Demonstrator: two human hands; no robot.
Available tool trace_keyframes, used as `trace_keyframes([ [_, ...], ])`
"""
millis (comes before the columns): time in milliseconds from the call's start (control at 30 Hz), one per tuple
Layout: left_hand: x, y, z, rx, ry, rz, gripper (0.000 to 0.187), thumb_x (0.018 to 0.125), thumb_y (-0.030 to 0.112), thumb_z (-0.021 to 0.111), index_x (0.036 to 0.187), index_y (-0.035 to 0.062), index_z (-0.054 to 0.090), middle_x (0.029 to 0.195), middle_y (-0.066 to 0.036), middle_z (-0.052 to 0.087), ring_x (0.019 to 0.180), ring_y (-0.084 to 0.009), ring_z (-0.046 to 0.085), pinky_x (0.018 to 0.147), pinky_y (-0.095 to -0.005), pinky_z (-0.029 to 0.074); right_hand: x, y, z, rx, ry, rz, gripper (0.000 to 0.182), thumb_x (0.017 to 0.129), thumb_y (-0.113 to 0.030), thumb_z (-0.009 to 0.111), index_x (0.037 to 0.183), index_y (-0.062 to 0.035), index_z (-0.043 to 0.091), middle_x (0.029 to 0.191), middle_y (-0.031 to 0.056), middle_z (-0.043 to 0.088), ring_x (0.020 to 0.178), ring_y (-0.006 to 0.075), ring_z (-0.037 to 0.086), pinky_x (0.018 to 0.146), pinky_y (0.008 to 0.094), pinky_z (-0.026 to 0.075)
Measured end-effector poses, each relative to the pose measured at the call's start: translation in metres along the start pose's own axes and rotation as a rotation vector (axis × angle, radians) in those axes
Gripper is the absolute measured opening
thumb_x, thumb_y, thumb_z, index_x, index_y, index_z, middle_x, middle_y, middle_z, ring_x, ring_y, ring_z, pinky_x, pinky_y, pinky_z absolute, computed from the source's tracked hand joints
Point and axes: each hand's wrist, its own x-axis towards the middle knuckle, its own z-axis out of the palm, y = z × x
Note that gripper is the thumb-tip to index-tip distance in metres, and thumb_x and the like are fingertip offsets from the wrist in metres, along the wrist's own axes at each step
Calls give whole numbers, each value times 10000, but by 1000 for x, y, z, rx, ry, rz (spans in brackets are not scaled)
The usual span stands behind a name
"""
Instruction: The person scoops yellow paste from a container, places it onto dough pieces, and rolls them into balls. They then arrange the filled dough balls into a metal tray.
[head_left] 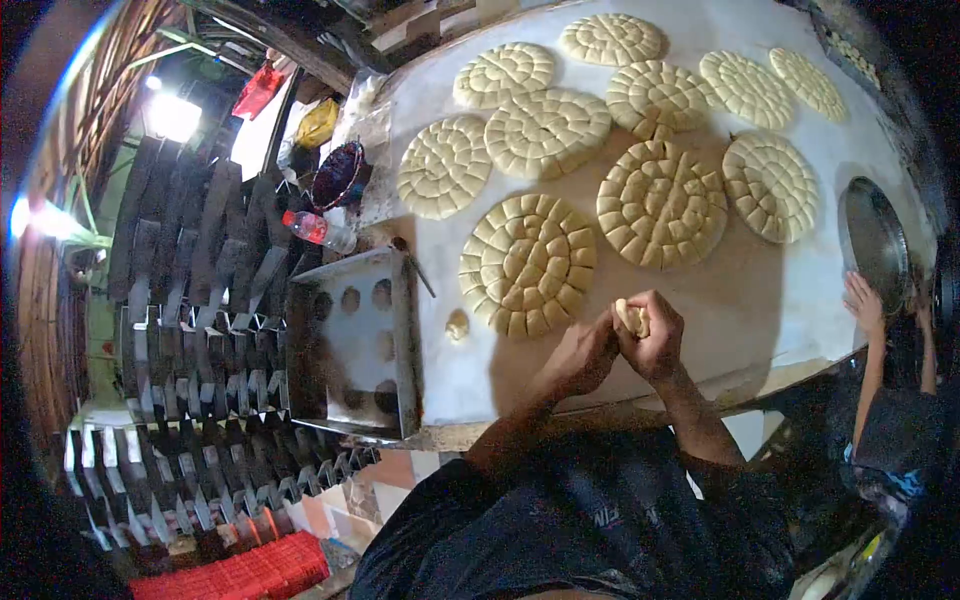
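A small piece of dough (630, 317) is held between my two hands above the near part of the white worktable (800, 345). My right hand (656, 338) is closed around it, with the dough showing at the top of the fist. Against it from the left presses my left hand (588, 353), its fingers closed and partly hidden. Just beyond the hands lie a round of dough cut into blocks (528, 265) and a second cut round (662, 205). A small loose dough scrap (457, 325) sits to the left.
Several more cut dough rounds (548, 133) cover the far side. At left are a metal tray (408, 350) with round dark marks, a thin tool (417, 268), a bottle (318, 230) and stacked dark metal pans (200, 360). At right, another person's hand (864, 303) touches a round pan (875, 240).
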Motion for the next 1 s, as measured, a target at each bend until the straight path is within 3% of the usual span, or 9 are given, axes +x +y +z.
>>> trace_keyframes([
  [233,-18,68,-69,24,-468,57,251,886,209,544,1063,32,565,866,-169,623,864,-296,617,762,-392,473,-29,123,-1,-367,130,234,281,747,-154,716,938,-55,537,825,137,607,711,332,596,644,376,487],
  [300,-19,104,-107,-56,-513,-74,294,896,245,548,1104,36,555,870,-134,623,902,-233,608,805,-345,468,-43,146,-37,-326,90,382,327,775,-249,740,917,-56,518,783,85,587,694,223,586,628,342,482],
  [467,-11,-38,-169,-187,617,-423,386,961,202,451,1312,52,398,910,-112,610,764,-153,588,628,-298,483,-62,118,-102,223,32,691,240,829,-222,673,914,-63,515,752,43,565,615,134,558,506,280,457],
  [667,-31,-172,-181,838,349,112,321,946,196,429,1232,104,541,1119,-195,595,1157,-307,496,1092,-470,253,-78,71,-78,137,-59,654,164,846,-176,644,919,-75,536,759,28,596,602,79,549,443,230,433],
  [700,-37,-147,-167,943,673,-18,316,934,211,454,1214,107,554,1123,-195,595,1178,-301,484,1073,-470,292,-80,54,-67,77,-98,514,160,849,-177,640,937,-76,552,759,30,603,617,83,552,478,232,448],
  [767,-58,-69,-136,130,889,-107,312,902,227,508,1174,89,577,1128,-202,592,1170,-309,498,1029,-458,363,-83,9,-39,125,-195,445,191,849,-188,651,977,-73,568,797,21,599,663,102,569,541,244,486],
  [900,-123,-15,-42,58,315,97,455,861,291,605,1221,30,506,1142,-212,580,1005,-365,594,936,-421,460,-103,-61,37,705,-341,754,247,805,-184,715,979,-62,589,870,3,606,760,153,600,660,299,521],
  [967,-156,-17,-28,-196,150,259,502,855,305,623,1259,44,480,1159,-209,573,987,-370,604,932,-430,461,-109,-95,54,31,-649,-31,284,763,-148,753,985,-54,602,909,3,621,825,183,608,720,337,516],
  [1000,-170,-34,-31,129,55,225,489,861,289,618,1267,55,480,1180,-205,559,982,-379,602,951,-429,442,-113,-105,56,27,-652,-32,284,763,-148,753,985,-54,602,909,3,621,825,183,608,720,337,516],
])
